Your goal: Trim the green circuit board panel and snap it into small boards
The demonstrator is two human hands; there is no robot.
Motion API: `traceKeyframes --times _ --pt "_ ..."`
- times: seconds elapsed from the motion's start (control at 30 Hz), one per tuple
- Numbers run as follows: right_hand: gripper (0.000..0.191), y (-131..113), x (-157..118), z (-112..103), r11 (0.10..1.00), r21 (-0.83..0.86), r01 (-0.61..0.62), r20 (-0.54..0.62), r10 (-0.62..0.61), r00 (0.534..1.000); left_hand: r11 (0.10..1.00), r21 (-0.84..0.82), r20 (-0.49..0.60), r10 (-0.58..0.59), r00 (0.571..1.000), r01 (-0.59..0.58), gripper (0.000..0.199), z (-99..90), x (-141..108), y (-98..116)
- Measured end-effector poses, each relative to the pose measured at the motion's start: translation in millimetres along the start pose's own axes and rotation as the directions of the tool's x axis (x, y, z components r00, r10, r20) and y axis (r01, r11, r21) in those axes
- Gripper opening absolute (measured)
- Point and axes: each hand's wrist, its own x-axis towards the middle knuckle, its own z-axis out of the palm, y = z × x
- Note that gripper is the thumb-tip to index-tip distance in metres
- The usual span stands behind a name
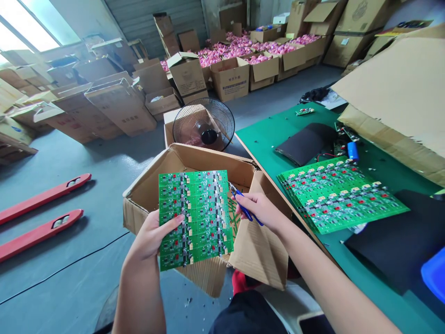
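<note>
My left hand (156,229) grips a green circuit board panel (205,208) by its left side, thumb lying across the front. Rows of small boards with red and cream parts cover the panel. My right hand (259,211) is closed around blue-handled cutters (247,213), whose metal tips are at the panel's upper right edge. Whether the tips touch the board I cannot tell. Below the panel stands an open cardboard box (146,178) with green strips inside, partly hidden by the panel. A stack of similar panels (344,195) lies on the green table to the right.
The green table (257,132) also bears black sheets (309,141) and a blue cylinder (352,151). A black fan (205,125) stands behind the box. Red pallet-truck forks (41,199) are on the floor at left. Cartons (229,79), some with pink items, line the back.
</note>
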Motion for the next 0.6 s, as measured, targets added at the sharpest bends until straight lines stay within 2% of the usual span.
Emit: traceKeyframes --times 0.13,0.2,0.27,0.33,0.4,0.5,0.6 --pt "0.05 2.9 2.3 3.1 1.0 -0.028 0.003 -0.065 -0.005 0.998 1.0 0.028 0.004 0.009 1.0 -0.009 0.043 1.1 -1.5 -0.4" --pt "0.046 1.3 3.1 6.0 0.991 -0.137 -0.001 -0.13 -0.017 0.991 0.998 0.061 -0.003 0.015 1.0 -0.015 0.044 5.0 -2.5 3.8" --pt "0.043 -2.7 3.3 8.6 0.95 -0.31 -0.036 -0.199 -0.028 0.98 0.983 0.181 -0.038 0.04 0.998 -0.032 0.042 10.2 -3.6 10.5" --pt "0.042 -7.8 3.2 10.5 0.881 -0.461 -0.109 -0.246 -0.009 0.969 0.933 0.356 -0.074 0.081 0.994 -0.05 0.039 14.3 -4.7 16.7" --pt "0.043 -11.7 3.2 11.5 0.801 -0.568 -0.19 -0.299 0.015 0.954 0.911 0.41 -0.093 0.099 0.991 -0.053 0.038 15.2 -4.9 19.7" --pt "0.045 -12.0 3.7 12.0 0.65 -0.694 -0.31 -0.365 0.053 0.929 0.946 0.319 -0.191 0.124 0.974 -0.058 0.041 11.5 -3.4 17.9" --pt "0.048 -4.7 4.1 11.1 0.457 -0.824 -0.334 -0.384 -0.018 0.923 0.989 0.137 -0.344 0.106 0.933 -0.062 0.047 9.4 -1.8 16.0"
